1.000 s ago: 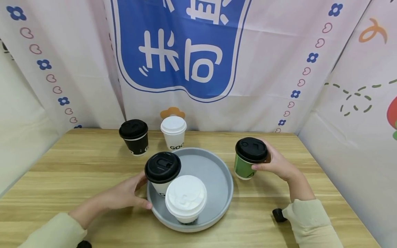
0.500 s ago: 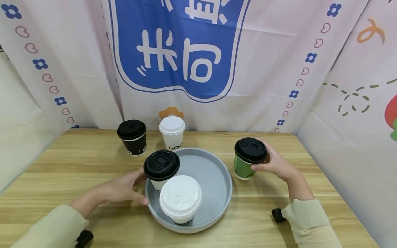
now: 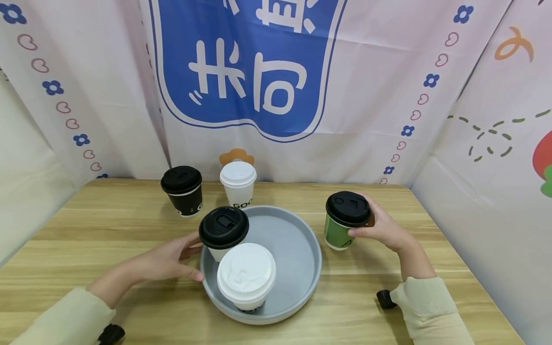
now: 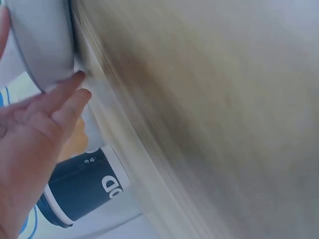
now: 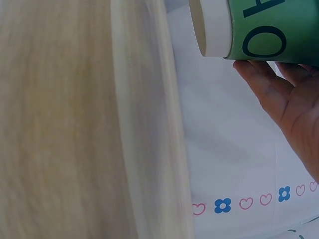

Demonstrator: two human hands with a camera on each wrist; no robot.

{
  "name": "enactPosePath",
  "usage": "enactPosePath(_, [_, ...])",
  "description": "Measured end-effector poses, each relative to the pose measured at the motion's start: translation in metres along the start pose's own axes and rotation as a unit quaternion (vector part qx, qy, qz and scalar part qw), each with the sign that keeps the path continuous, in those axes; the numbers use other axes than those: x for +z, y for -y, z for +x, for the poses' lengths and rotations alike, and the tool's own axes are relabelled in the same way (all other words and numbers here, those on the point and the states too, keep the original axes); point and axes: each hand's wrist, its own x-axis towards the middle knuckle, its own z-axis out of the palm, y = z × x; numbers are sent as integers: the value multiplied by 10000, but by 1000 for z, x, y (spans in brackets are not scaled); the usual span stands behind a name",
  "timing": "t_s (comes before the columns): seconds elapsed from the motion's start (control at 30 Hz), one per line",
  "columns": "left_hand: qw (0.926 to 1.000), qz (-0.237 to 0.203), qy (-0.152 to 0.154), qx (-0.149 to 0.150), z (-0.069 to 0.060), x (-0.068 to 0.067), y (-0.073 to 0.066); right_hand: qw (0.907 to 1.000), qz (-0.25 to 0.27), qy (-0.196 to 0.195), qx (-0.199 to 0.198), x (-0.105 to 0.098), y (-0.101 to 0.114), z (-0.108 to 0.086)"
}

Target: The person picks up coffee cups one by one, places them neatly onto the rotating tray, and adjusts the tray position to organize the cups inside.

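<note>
"OD" stands on the black cup beyond the left hand, "A" and "O" on the green cup in the right hand, "GOO" on the white cup farther off between them. White characters (unreadable) mark the blue banner beyond both.

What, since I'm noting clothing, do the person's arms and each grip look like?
The left sleeve and right sleeve are plain, pale khaki and creased. A small black piece shows beside each. The left grip and right grip wear no gloves.
</note>
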Motion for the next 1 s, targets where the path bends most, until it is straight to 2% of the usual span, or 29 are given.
enactPosePath(0.13, [9974, -416, -429, -397, -8, 9, -6, 10000, -19, -16, -37, 0, 0, 0])
enactPosePath(0.3, [9858, -706, -1043, -1112, -19, 27, -13, 10000, 10, -83, -4, 2, 2, 0])
enactPosePath(0.4, [9805, -718, -1160, -1416, -25, 39, -16, 10000, 40, -88, 6, 3, 3, 0])
enactPosePath(0.6, [9778, -1110, -1030, -1448, -35, 57, -23, 10000, 73, -56, -24, 4, 2, 0])
enactPosePath(0.7, [9774, -1174, -1020, -1433, -37, 64, -25, 9999, 83, -34, -45, 5, 3, 1])
enactPosePath(1.0, [9790, -1121, -1103, -1296, -34, 70, -27, 9999, 62, -14, -95, 5, 4, 2])
